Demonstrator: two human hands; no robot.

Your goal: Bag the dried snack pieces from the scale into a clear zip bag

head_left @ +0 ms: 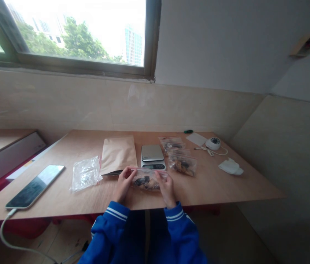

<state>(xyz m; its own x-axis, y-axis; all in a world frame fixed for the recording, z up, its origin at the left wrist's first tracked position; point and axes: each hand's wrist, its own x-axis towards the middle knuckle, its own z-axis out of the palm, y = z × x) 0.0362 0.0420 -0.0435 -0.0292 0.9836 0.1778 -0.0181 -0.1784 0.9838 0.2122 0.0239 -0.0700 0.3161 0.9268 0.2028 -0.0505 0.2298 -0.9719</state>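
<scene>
A clear zip bag (147,182) with dark and tan dried pieces inside lies at the table's front edge, between my two hands. The fingers of my left hand (125,182) pinch its upper left corner. At the upper right corner, my right hand (166,186) grips the bag's edge between thumb and fingers. Just behind the bag stands a digital kitchen scale (152,153) with a bare metal plate; its display is partly in view. To the scale's right lie filled zip bags (182,164) with similar contents.
A brown kraft paper pouch (119,154) and a stack of flat clear bags (85,173) lie left of the scale. Farther left is a phone (35,187) with a cable. On the right are a white camera-like device (213,143), a crumpled white tissue (231,167) and a paper sheet (196,139).
</scene>
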